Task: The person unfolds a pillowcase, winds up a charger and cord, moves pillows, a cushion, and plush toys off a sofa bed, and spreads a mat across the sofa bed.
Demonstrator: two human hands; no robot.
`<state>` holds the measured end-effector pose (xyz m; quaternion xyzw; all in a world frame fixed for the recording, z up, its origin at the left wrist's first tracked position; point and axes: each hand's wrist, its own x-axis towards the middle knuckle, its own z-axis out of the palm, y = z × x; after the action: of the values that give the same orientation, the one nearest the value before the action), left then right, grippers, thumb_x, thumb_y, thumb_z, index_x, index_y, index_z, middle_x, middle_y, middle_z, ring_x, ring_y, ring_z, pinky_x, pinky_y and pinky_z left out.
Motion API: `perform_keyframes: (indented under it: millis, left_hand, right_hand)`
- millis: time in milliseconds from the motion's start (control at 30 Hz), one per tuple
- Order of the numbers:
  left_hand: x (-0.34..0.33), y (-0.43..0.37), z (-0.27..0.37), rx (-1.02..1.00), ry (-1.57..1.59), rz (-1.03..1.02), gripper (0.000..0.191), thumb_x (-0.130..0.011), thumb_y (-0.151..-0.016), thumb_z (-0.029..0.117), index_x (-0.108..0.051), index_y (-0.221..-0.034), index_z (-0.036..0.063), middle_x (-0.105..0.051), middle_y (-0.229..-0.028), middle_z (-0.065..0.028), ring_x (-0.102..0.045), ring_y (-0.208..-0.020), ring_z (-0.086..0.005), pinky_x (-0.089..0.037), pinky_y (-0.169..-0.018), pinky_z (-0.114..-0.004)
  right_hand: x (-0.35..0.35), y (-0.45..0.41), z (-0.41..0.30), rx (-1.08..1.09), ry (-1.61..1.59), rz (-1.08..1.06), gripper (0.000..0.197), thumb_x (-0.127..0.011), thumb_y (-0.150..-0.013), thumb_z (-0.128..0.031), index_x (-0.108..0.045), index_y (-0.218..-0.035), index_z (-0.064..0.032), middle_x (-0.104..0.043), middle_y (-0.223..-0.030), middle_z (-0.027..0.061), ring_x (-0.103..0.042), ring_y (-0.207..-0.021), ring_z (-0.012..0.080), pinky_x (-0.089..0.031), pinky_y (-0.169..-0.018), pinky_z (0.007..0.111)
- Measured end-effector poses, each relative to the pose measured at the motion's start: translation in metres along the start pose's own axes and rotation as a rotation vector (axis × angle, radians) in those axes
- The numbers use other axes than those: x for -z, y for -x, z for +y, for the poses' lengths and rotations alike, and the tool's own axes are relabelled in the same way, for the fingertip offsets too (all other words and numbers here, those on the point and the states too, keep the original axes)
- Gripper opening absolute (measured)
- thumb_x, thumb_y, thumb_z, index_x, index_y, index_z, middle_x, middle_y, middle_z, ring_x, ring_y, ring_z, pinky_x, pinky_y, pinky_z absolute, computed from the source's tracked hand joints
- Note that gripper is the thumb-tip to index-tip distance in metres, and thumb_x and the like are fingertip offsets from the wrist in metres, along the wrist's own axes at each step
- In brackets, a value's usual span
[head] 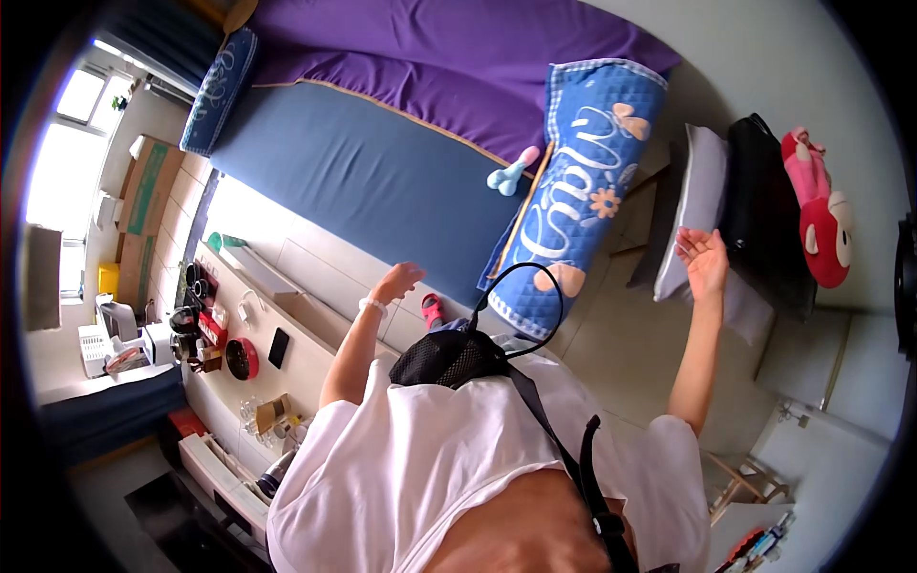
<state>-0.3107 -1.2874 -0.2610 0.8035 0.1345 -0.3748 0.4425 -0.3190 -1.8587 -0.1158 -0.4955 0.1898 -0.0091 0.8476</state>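
My left hand (397,281), with a pale beaded bracelet at the wrist, is raised in the middle of the view and holds nothing. Below it are the floor and the edge of a table (308,379) that bears a black phone (279,348) and a red round dish (242,359). My right hand (703,263) is raised at the right, palm up and empty, its fingers apart. It appears nearest to a grey-white cushion (695,204) and a black bag-like item (763,215). A black mesh pouch (451,358) with a cord loop hangs at my chest.
A sofa with a blue seat cover (372,179) and purple cloth (430,64) lies ahead, a pink-and-blue toy (514,172) on it. A quilted blue cover (584,179) drapes its arm. A red plush toy (820,215) rests at right. Cardboard boxes (143,186) stand by the window.
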Motion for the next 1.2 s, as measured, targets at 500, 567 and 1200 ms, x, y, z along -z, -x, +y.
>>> perform_keyframes:
  millis: [500, 567, 1200]
  left_hand:
    - [0.193, -0.006, -0.154, 0.239, 0.137, 0.035, 0.055, -0.054, -0.083, 0.038, -0.044, -0.125, 0.0046, -0.061, -0.102, -0.011, -0.06, -0.084, -0.0219, -0.049, -0.063, -0.037]
    - [0.202, -0.014, -0.187, 0.226, 0.172, 0.05, 0.055, -0.054, -0.083, 0.039, -0.044, -0.125, 0.0054, -0.059, -0.106, -0.0091, -0.06, -0.087, -0.0223, -0.049, -0.065, -0.037]
    - [0.171, 0.006, -0.18, 0.549, 0.193, 0.002, 0.034, -0.052, -0.086, 0.032, -0.054, -0.114, 0.0116, -0.058, -0.097, -0.0049, -0.061, -0.083, -0.0183, -0.047, -0.064, -0.031]
  right_hand:
    - [-0.235, -0.049, 0.251, -0.358, 1.021, -0.168, 0.03, -0.057, -0.081, -0.028, -0.059, -0.094, -0.0013, -0.062, -0.088, 0.0071, -0.059, -0.079, 0.0141, -0.047, -0.065, 0.026]
    - [-0.226, -0.07, 0.287, -0.167, 1.184, -0.184, 0.034, -0.059, -0.079, -0.028, -0.059, -0.098, 0.0006, -0.062, -0.089, 0.0095, -0.06, -0.081, 0.0172, -0.047, -0.067, 0.028]
    - [-0.201, -0.317, 0.401, -0.395, 1.215, 0.677, 0.062, -0.068, -0.071, -0.036, -0.044, -0.112, 0.0035, -0.052, -0.111, 0.0194, -0.056, -0.099, 0.0336, -0.048, -0.079, 0.044]
